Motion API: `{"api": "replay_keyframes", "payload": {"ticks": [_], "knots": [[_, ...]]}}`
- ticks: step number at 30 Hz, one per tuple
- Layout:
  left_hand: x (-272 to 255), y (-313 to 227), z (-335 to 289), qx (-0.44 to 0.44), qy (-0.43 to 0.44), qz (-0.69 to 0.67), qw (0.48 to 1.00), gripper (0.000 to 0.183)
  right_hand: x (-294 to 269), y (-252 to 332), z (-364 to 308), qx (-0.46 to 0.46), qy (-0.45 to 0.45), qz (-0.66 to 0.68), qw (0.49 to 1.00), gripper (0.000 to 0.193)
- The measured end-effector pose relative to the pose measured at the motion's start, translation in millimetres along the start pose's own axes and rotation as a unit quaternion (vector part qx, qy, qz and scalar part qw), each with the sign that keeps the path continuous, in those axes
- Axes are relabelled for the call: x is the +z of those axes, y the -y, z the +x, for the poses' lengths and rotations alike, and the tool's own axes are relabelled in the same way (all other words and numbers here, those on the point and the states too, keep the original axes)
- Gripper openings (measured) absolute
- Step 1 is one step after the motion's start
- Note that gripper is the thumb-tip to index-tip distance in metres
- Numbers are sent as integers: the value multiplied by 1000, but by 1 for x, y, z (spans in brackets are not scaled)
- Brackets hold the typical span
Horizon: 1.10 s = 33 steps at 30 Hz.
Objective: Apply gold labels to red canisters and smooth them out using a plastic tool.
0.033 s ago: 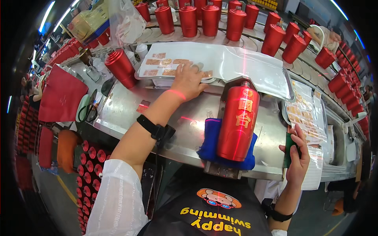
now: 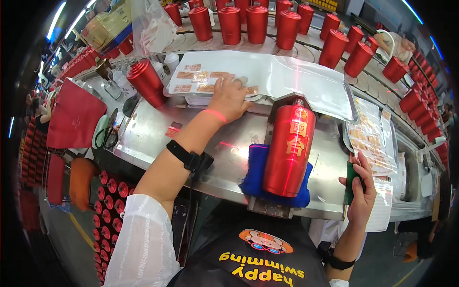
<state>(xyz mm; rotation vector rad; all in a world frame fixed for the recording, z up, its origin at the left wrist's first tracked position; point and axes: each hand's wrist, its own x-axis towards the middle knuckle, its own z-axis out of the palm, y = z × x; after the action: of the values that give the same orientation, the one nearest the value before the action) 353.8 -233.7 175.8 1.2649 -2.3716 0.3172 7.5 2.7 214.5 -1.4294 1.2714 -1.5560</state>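
A red bottle (image 2: 291,153) with gold characters lies tilted on a blue cloth pad (image 2: 253,174), its neck against a dark metal holder (image 2: 276,111). A red laser line runs down it. My left hand (image 2: 229,98) rests at the near edge of a white sheet (image 2: 291,71) bearing gold stickers (image 2: 191,75), with fingers stretched over the stickers; whether a fingertip pinches one is unclear. To the right of the bottle, my right hand (image 2: 362,191) is raised at the table edge, with a green flat scraper (image 2: 351,184) held between thumb and fingers.
Several red bottles (image 2: 256,26) stand on a curved conveyor (image 2: 306,43) at the back. Another red bottle (image 2: 146,83) stands at the left of the metal table (image 2: 148,129). More gold sticker sheets (image 2: 368,134) lie at the right. Black scissors (image 2: 110,136) are at the table's left end.
The bottles on the conveyor have shifted very slightly to the right. Both my hands and the bottle on the pad look unchanged.
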Motion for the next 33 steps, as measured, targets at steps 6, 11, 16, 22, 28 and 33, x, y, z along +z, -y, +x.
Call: {"api": "replay_keyframes", "payload": {"ticks": [6, 11, 16, 22, 28, 33], "knots": [[3, 9, -2, 20, -8, -31, 999, 38, 2, -5, 7, 14, 4, -33, 999, 32], [-7, 19, 1, -14, 68, -146, 987, 35, 0, -4, 13, 26, -9, -30, 999, 31], [-14, 23, 23, -62, 33, -248, 966, 33, 1, -2, 15, 40, -14, -16, 999, 30], [-16, 16, 42, 20, 127, -163, 978, 24, 0, 1, 17, 19, -11, -42, 999, 29], [-2, 26, 40, 39, 58, -175, 982, 16, 0, 3, 24, 20, -9, -41, 999, 29], [-13, 40, 45, 21, -22, -292, 956, 16, 8, 8, 40, -15, 14, -53, 998, 30]]}}
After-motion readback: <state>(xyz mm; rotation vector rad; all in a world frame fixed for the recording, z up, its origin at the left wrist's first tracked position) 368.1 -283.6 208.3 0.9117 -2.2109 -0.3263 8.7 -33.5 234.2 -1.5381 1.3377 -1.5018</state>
